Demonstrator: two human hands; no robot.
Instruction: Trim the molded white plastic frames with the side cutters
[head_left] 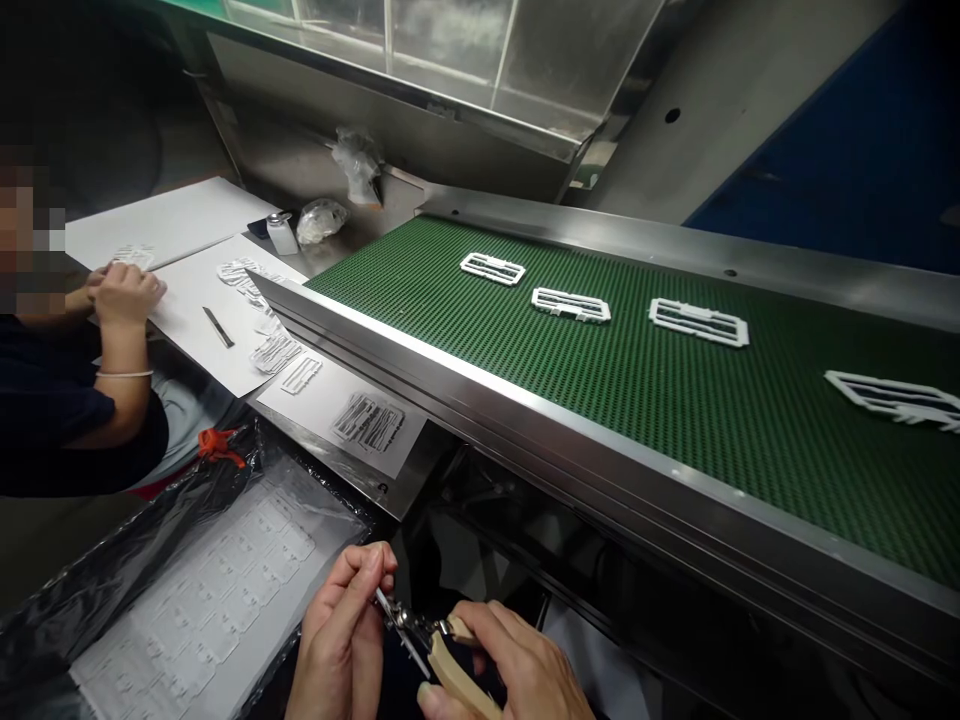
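At the bottom of the view my right hand [504, 668] grips small cutting pliers [442, 648] by their beige handles. My left hand [341, 640] pinches a small pale plastic part [384, 603] right at the pliers' metal jaws. Both hands hover in front of the conveyor's steel edge [480, 395]. On the green belt [637, 400] lie several white plastic frames, among them one at the back [493, 268], one further right [698, 322] and one at the far right [896, 398].
A black bag [112, 570] at lower left holds a sheet of white moulded parts [217, 590]. A co-worker's hand [126, 292] rests on white paper [202, 310] with loose parts and a small blade [218, 327]. A small bottle [282, 234] and plastic bags stand behind.
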